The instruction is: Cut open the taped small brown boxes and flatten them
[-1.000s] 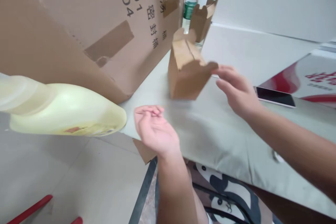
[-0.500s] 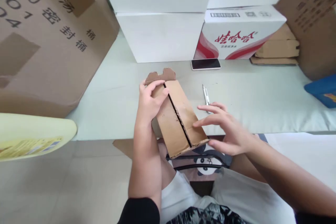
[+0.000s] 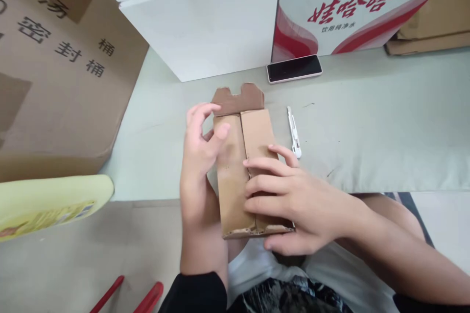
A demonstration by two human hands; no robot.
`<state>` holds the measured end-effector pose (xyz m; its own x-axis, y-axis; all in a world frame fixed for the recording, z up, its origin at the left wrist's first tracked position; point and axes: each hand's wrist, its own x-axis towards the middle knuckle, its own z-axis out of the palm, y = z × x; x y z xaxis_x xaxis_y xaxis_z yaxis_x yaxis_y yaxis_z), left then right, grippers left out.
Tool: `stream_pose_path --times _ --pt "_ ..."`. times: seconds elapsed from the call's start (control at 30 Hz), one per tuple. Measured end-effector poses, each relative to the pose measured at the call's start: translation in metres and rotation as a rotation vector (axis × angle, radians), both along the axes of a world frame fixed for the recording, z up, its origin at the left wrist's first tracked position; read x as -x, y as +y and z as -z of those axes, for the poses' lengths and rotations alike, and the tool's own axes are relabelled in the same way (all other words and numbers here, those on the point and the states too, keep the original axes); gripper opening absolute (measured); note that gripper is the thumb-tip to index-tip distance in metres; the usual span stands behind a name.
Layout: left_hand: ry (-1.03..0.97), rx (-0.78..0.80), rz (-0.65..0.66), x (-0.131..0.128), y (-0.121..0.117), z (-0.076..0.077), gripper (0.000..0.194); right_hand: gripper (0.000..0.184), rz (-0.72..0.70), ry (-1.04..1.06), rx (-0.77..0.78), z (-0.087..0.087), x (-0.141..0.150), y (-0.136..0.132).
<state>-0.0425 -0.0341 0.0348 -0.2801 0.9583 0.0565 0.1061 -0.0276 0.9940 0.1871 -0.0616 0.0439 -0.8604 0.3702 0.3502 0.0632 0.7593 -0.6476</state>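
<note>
A small brown cardboard box (image 3: 231,166) lies with its near end out past the table's front edge. Two top panels meet at a lengthwise seam, and a notched end flap (image 3: 238,101) stands out at the far end. My left hand (image 3: 201,137) is at the far left corner, fingers apart, index finger by the flap and thumb raised over the panel; its other fingers are partly hidden. My right hand (image 3: 286,200) grips the near right part, fingers spread across the top and thumb at the near end. Right of the box lies a white utility knife (image 3: 293,132).
A phone (image 3: 293,68) lies at the back against a white-and-red carton (image 3: 338,14) and a plain white box (image 3: 205,24). A large brown carton (image 3: 66,88) stands at the left, with a pale yellow container (image 3: 55,203) before it. Folded cardboard (image 3: 433,24) is at the back right.
The box has turned to lie straighter, and the gap at its seam has narrowed. My right hand has moved left onto its top. My view has shifted closer.
</note>
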Motion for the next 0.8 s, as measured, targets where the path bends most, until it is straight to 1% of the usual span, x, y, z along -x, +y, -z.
stream_pose_path --times 0.07,0.1,0.23,0.3,0.4,0.5,0.53,0.6,0.7,0.8 --pt "0.178 -0.016 0.078 -0.001 0.000 -0.002 0.038 0.036 0.026 0.040 -0.019 0.002 0.001 0.000" --pt "0.233 -0.032 0.099 -0.001 -0.001 -0.002 0.038 0.036 0.032 0.059 -0.026 0.004 0.002 0.000" --pt "0.246 -0.019 0.089 0.002 -0.004 -0.005 0.032 0.039 0.050 0.166 -0.049 0.007 0.006 -0.005" --pt "0.253 -0.027 0.103 0.004 -0.007 -0.007 0.026 0.041 0.085 0.239 -0.081 0.008 0.005 -0.009" --pt "0.288 -0.042 0.141 0.006 -0.010 -0.008 0.024 0.040 0.184 0.306 -0.165 0.008 -0.001 -0.013" --pt "0.326 -0.057 0.148 0.006 -0.008 -0.003 0.020 0.039 0.307 0.342 -0.269 0.005 -0.006 -0.012" --pt "0.308 -0.070 0.131 0.007 -0.007 -0.001 0.020 0.039 0.343 0.348 -0.304 0.005 -0.008 -0.010" --pt "0.208 -0.105 0.070 0.008 -0.005 0.004 0.028 0.042 0.403 0.340 -0.362 0.004 -0.012 -0.004" --pt "-0.057 -0.168 -0.039 0.011 -0.003 0.007 0.039 0.048 0.452 0.290 -0.393 0.005 -0.018 0.005" --pt "-0.283 -0.255 -0.073 0.014 -0.003 0.006 0.045 0.045 0.478 0.268 -0.393 0.008 -0.024 0.014"
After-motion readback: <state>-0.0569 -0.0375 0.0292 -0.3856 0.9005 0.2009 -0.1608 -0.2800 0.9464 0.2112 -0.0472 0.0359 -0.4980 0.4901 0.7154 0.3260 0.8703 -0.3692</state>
